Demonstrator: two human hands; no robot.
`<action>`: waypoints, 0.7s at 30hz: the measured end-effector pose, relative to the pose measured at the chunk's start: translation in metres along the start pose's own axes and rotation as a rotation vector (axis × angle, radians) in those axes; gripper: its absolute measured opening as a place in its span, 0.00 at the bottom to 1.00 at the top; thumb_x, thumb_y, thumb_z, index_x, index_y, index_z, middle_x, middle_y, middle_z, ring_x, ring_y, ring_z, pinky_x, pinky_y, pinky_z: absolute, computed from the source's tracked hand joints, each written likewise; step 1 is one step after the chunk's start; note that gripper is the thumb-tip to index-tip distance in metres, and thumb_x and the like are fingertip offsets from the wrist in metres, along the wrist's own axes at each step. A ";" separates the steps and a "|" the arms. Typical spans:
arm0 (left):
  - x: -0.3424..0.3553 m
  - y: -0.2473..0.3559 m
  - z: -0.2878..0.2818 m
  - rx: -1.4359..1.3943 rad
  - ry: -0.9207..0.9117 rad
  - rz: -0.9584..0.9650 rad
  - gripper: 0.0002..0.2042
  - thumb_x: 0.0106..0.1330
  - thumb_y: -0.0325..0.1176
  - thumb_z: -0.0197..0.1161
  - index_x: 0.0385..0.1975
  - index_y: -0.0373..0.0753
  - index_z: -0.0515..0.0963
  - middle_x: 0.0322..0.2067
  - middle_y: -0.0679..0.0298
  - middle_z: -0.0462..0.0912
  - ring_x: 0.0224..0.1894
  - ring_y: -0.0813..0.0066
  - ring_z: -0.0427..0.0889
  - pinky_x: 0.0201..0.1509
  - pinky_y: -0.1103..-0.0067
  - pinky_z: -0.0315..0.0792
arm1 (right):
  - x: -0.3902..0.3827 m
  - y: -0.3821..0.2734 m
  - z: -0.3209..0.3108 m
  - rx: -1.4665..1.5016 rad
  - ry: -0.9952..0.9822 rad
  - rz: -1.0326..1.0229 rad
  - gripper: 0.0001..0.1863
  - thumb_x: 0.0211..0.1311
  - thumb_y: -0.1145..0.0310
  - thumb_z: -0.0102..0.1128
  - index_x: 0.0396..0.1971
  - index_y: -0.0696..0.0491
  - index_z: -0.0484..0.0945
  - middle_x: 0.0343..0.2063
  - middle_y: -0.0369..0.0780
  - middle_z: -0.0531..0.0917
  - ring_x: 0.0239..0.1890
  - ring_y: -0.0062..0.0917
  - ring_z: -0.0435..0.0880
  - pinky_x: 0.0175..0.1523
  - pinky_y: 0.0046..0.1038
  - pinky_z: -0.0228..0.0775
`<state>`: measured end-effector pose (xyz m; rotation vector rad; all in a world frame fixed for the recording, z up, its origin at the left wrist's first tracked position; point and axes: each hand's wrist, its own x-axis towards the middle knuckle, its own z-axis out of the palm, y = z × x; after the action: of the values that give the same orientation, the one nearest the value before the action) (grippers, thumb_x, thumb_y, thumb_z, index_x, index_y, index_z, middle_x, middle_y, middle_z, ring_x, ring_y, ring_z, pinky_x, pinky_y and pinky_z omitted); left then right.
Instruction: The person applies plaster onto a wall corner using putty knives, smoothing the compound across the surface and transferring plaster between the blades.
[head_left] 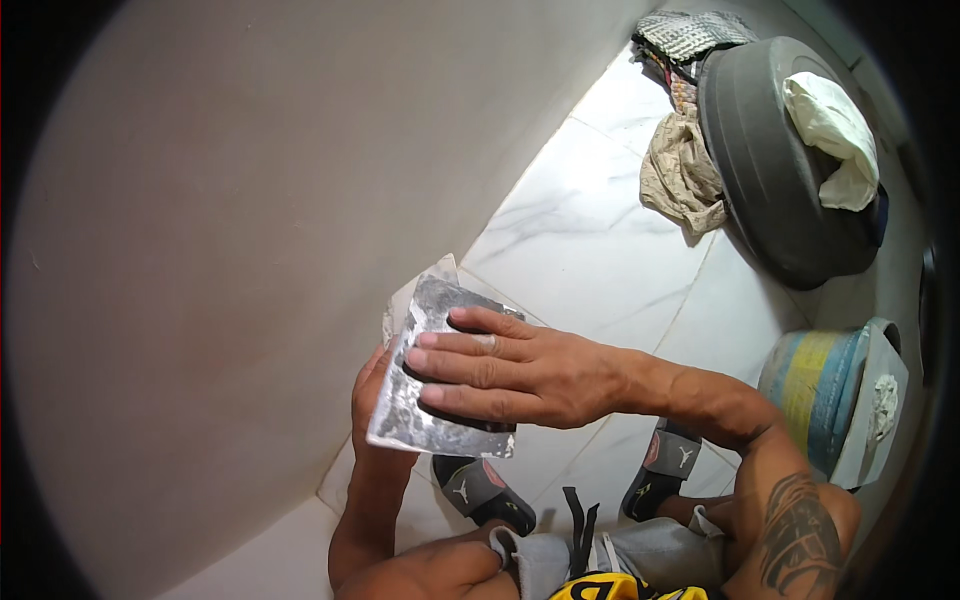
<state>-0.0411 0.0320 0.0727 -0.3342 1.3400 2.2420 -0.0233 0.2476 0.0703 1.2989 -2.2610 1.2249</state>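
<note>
A silvery metal plate (446, 436), smeared with whitish material, is tilted in front of the wall. My right hand (535, 375) lies across its face, fingers stretched and slightly apart, thumb hidden. My left hand (375, 385) is closed at the left side, mostly behind the plate; what it grips is hidden. A pale, crusted flat piece (438, 268) sticks out behind the metal plate at the top and left.
A plain wall (220, 230) fills the left. Marble-look floor tiles (555, 240) run alongside. A dark tub (750, 170) with cloths (680, 170) lies upper right. A striped bucket (815, 400) with a putty-marked board (880, 420) stands right. My sandalled feet (475, 490) are below.
</note>
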 end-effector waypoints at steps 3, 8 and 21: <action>0.007 0.005 0.005 0.019 -0.060 -0.028 0.19 0.72 0.38 0.50 0.53 0.30 0.69 0.44 0.57 0.79 0.45 0.74 0.80 0.49 0.79 0.74 | -0.012 0.007 -0.004 -0.020 -0.057 -0.016 0.32 0.61 0.75 0.52 0.66 0.47 0.58 0.66 0.43 0.62 0.69 0.34 0.59 0.74 0.46 0.46; 0.009 0.001 0.011 -0.039 0.022 0.007 0.18 0.72 0.37 0.50 0.55 0.32 0.68 0.45 0.57 0.79 0.45 0.71 0.81 0.50 0.76 0.75 | -0.036 0.026 -0.006 -0.051 -0.116 -0.016 0.31 0.61 0.76 0.50 0.66 0.47 0.59 0.67 0.42 0.61 0.70 0.34 0.58 0.74 0.44 0.46; 0.022 -0.002 -0.025 -0.101 0.037 -0.085 0.17 0.71 0.33 0.49 0.54 0.29 0.69 0.47 0.54 0.79 0.47 0.66 0.81 0.54 0.70 0.76 | -0.047 0.041 -0.066 -0.009 -0.016 0.431 0.30 0.52 0.89 0.50 0.56 0.50 0.74 0.54 0.41 0.79 0.56 0.36 0.78 0.62 0.34 0.71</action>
<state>-0.0592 0.0171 0.0491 -0.4623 1.2100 2.2475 -0.0417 0.3356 0.0610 0.8406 -2.6425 1.3315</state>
